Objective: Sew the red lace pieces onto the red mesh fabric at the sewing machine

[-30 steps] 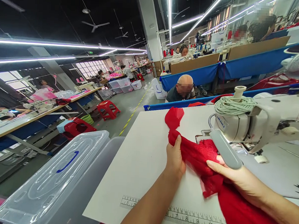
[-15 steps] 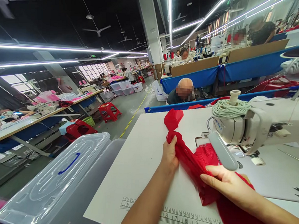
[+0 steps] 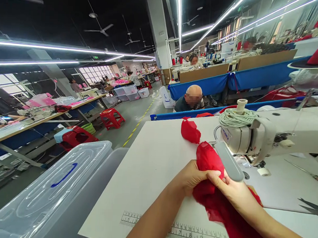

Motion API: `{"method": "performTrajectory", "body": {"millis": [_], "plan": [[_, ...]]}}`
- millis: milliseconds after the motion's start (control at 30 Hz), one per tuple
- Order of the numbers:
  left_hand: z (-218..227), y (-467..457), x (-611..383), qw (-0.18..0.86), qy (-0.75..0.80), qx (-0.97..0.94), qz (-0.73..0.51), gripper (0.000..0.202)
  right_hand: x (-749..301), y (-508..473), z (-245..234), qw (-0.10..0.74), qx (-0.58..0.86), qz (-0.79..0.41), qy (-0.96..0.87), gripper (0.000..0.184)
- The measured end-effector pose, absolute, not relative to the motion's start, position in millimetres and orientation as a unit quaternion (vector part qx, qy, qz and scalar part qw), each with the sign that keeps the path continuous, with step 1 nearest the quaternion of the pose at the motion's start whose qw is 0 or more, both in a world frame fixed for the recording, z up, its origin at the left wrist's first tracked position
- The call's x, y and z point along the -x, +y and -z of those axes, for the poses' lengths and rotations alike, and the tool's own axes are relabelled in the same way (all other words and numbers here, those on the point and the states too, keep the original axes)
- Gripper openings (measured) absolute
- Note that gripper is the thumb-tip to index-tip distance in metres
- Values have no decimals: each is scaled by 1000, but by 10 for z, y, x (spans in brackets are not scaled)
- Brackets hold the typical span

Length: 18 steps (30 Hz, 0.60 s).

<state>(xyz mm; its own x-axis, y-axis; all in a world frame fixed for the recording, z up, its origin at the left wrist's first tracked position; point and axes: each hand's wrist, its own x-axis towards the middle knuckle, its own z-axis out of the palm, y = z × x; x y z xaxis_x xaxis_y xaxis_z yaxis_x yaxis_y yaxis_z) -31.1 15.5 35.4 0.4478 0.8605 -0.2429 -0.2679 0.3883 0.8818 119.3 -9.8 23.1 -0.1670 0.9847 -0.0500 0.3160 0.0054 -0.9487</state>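
Observation:
Sheer red fabric (image 3: 208, 158) is bunched between my two hands in front of the sewing machine (image 3: 240, 133). My left hand (image 3: 193, 178) pinches it from the left, thumb pointing right. Close against it, my right hand (image 3: 231, 187) grips the same fabric, and the two thumbs nearly meet. The rest of the cloth hangs down over the table's near edge, under my right forearm. Farther back on the white table (image 3: 157, 168), another part of red fabric (image 3: 190, 131) lies by the machine; whether it joins the held cloth is unclear.
Black scissors (image 3: 312, 207) and a thin pointed tool (image 3: 304, 169) lie right of the machine. A printed ruler (image 3: 196, 234) runs along the table's front. Lidded clear bins (image 3: 53, 184) stand at the left. Beyond the blue rail (image 3: 175, 116) a person (image 3: 191, 99) is low down.
My left hand has come down and right to meet my right hand, gathering the red fabric between them. The far red piece now appears separated from my left hand.

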Motion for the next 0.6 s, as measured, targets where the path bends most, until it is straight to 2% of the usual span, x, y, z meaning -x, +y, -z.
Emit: {"method": "performTrajectory", "body": {"millis": [133,267,333,433,600], "plan": [[-291,205,327,790,331,-354,-376,42,-1168,-43,-201,406,458,-593,-523,54],[-323,331,405,816,313,-226,-429,21,-1178,-119,-127,318,437,-664,-516,50],[-355,389,442,802,330,-158,-472,18,-1186,-178,-139,282,413,-697,-514,44],[-369,450,493,775,361,-122,-504,23,-1202,-229,-180,267,406,-726,-487,37],[-325,480,532,740,388,-155,-527,14,-1248,-177,-120,263,391,-767,-436,36]]}}
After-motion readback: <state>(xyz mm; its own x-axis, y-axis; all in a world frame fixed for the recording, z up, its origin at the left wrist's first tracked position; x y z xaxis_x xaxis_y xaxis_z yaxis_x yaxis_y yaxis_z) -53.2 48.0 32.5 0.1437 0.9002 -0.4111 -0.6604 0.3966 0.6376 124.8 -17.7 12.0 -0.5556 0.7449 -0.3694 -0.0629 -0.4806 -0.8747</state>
